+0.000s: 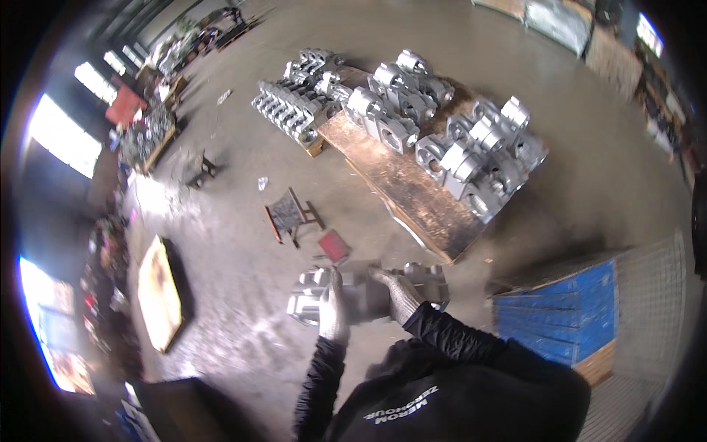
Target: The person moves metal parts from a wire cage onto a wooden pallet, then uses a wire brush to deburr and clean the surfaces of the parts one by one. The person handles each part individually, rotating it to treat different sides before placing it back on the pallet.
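A large grey metal casting [362, 298] with lobed ends is held in front of my body, above the concrete floor. My left hand [333, 313], in a light knit glove, grips its left part. On its right part, my right hand [399, 295], gloved alike, is closed over the top edge. Fingers on the underside are hidden. Beyond the casting, a worn wooden platform [383, 173] bears several similar silver castings [482, 155], grouped at its right end and along its far side.
Rows of castings [291, 109] sit at the platform's far left. A small stool [289, 214] and a red flat object [333, 245] stand on the floor ahead. At right is a wire-mesh crate [652, 295] with a blue panel [556, 313]. A pale wooden board [160, 295] lies left.
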### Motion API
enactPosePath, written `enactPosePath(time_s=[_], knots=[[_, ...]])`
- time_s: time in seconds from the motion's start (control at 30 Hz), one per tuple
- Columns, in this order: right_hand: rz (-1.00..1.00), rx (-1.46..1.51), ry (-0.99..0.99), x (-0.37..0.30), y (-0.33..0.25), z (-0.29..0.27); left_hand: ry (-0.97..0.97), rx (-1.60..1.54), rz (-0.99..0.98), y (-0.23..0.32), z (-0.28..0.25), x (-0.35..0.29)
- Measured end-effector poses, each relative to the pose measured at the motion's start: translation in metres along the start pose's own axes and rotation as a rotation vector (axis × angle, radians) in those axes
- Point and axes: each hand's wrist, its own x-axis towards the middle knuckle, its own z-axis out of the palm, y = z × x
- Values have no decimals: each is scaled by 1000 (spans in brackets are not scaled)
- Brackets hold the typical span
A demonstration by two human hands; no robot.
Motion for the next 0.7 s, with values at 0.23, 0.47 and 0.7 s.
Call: enactPosePath(time_s=[0.23, 0.47, 0.7], knots=[[-12, -382, 240, 121, -66, -15, -151, -19, -205, -5, 31, 147], [-284, 67, 531, 205, -86, -72, -516, 133, -196, 15, 127, 271], [-634, -596, 937, 263, -127, -149, -838, 290, 74, 47, 213, 346]])
